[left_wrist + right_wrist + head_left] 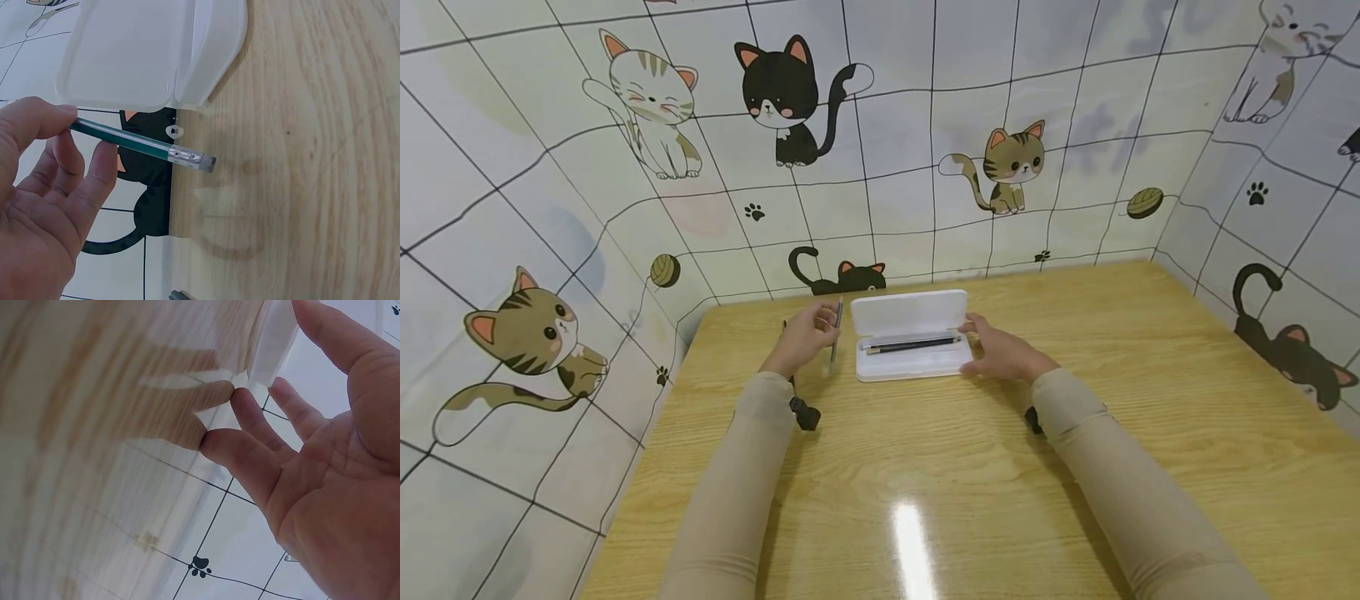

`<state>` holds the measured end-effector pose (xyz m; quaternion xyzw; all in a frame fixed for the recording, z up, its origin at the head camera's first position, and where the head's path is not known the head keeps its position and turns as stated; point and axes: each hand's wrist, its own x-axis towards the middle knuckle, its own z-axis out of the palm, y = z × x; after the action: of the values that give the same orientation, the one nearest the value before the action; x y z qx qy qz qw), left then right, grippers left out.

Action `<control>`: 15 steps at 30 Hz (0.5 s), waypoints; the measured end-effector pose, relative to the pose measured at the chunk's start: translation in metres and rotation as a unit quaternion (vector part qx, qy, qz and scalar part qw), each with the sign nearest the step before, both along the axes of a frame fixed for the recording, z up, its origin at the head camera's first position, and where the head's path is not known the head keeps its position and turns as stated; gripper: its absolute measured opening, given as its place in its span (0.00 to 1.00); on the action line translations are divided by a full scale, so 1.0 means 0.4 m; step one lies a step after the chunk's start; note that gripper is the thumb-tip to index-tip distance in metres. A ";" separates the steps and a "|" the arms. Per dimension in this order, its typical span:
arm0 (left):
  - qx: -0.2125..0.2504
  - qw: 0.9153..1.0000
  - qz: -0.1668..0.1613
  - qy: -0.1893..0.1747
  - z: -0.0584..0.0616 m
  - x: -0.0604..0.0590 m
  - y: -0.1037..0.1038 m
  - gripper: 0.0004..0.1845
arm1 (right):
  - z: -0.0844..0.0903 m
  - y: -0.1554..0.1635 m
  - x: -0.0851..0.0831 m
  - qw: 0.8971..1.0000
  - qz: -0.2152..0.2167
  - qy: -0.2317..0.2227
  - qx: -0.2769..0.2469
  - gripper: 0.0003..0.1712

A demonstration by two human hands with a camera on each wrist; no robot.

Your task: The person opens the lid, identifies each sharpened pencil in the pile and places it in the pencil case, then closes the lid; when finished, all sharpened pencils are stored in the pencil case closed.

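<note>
With the left hand (pixel 801 336) pinching a green pencil (pixel 140 145) just left of the open white case (pixel 912 335) on the desk (pixel 1075 467), and the right hand (pixel 1003 352) resting relaxed at the case's right end, loading seems underway; next, probably laying it beside the dark pencil (pixel 912 343) inside.

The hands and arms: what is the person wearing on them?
Both arms wear long, snug beige sleeves that end at the wrists. The left hand and right hand are bare, with no gloves. A small black camera mount sits under each wrist.
</note>
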<state>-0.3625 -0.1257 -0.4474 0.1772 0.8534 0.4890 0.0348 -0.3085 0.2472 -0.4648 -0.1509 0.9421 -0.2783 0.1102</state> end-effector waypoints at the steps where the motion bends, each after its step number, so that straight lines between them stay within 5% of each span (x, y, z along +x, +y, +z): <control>1: 0.000 1.000 0.000 0.006 0.000 -0.001 0.001 0.18 | -0.002 0.001 -0.001 1.000 0.000 0.000 0.000 0.57; 15: 0.058 0.997 -0.005 0.051 0.007 -0.003 0.013 0.17 | -0.012 0.004 -0.007 1.000 0.004 -0.005 -0.008 0.61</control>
<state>-0.3639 -0.1205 -0.4448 0.2081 0.8236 0.5274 -0.0168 -0.3115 0.2488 -0.4698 -0.1540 0.9386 -0.2865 0.1150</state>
